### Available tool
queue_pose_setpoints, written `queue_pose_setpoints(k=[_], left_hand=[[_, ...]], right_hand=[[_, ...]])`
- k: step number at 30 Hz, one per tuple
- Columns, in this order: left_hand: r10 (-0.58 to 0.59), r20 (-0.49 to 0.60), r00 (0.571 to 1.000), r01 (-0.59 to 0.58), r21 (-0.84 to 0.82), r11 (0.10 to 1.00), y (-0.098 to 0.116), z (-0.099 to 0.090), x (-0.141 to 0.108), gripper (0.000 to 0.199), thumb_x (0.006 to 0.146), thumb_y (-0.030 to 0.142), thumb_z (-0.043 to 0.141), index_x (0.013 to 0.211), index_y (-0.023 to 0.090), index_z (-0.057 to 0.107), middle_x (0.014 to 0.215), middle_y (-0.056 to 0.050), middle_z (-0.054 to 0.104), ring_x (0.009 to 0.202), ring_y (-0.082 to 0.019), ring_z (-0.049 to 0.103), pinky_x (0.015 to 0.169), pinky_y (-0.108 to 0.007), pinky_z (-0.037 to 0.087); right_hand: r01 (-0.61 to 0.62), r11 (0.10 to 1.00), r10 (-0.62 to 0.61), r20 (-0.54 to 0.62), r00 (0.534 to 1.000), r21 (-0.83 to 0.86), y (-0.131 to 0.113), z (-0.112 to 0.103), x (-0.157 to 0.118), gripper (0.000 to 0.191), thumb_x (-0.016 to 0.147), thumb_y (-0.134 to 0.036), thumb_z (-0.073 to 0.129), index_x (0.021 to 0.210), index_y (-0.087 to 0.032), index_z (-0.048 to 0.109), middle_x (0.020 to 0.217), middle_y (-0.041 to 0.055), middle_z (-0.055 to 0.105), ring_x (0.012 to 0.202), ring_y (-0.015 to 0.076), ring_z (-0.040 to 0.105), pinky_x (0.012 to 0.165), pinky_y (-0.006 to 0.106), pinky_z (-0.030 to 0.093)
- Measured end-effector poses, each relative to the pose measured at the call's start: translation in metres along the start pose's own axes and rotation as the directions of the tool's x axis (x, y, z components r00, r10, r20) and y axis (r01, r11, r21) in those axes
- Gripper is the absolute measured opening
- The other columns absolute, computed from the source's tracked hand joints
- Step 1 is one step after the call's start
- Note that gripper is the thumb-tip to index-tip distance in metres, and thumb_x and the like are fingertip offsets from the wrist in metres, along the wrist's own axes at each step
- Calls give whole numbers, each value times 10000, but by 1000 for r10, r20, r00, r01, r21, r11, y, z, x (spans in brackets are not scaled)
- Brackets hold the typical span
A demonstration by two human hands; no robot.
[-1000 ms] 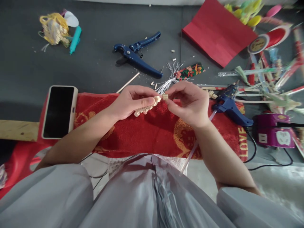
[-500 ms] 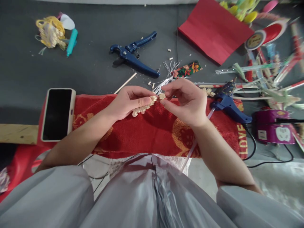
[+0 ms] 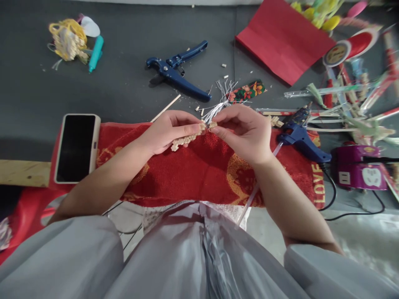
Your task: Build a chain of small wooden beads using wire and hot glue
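Pale strip (image 3: 182, 142): above the towel (image 3: 190, 182), pinched by the left hand (image 3: 168, 132). Right hand (image 3: 246, 133) pinches a small piece (image 3: 213, 124) just beside its end. Step judged: bringing both together; next move calls for careful alignment. Cutter (image 3: 183, 84): beyond towel.

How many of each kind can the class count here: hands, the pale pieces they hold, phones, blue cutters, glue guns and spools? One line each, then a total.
Hands: 2, left hand and right hand
Held pieces: 2, larger pale piece and smaller pale piece
Phone: 1
Blue cutter: 1
Glue gun: 1
Spool: 1
Total: 8
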State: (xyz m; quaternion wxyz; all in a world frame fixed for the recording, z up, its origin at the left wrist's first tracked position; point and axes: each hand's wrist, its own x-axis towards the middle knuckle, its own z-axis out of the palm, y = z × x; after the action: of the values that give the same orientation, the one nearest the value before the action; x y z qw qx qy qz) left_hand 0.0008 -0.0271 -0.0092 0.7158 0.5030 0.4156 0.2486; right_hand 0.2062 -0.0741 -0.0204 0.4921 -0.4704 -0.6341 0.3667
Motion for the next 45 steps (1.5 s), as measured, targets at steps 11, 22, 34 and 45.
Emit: queue_pose_setpoints(k=[11, 22, 34, 45], left_hand=[[-42, -36, 998, 46, 115, 992, -1, -10, 7, 198, 743, 313, 877, 800, 141, 797, 569, -3, 643, 425, -73, 546, 408, -195, 372], [-55, 0, 999, 54, 169, 984, 6, -15, 7, 112, 698, 229, 887, 722, 156, 805, 549, -5, 662, 480, -89, 582, 471, -203, 414], [-135, 17, 991, 129, 200, 971, 12, -15, 6, 60, 709, 164, 850, 749, 147, 809, 548, 26, 643, 504, -55, 555, 540, -186, 409], [-238, 0, 971, 230, 245, 942, 15, -15, 6, 63, 751, 174, 835, 800, 141, 816, 535, 35, 614, 442, -27, 475, 518, -190, 339]], right_hand=[[-36, 996, 31, 57, 998, 80, 9, 13, -5, 356, 774, -466, 823, 977, -258, 617, 882, -5, 703, 805, 149, 698, 770, 326, 634], [-39, 989, 28, 78, 997, 142, 13, 17, -6, 345, 771, -355, 838, 970, -273, 568, 879, -22, 715, 802, 155, 722, 797, 356, 646], [58, 989, -74, 111, 991, 137, 29, 16, -6, 364, 831, -384, 833, 1023, -320, 531, 840, -41, 689, 777, 153, 731, 766, 356, 663], [69, 990, -84, 123, 989, 119, 30, 16, -7, 345, 841, -399, 828, 1010, -313, 540, 844, -31, 688, 797, 160, 738, 777, 357, 679]])
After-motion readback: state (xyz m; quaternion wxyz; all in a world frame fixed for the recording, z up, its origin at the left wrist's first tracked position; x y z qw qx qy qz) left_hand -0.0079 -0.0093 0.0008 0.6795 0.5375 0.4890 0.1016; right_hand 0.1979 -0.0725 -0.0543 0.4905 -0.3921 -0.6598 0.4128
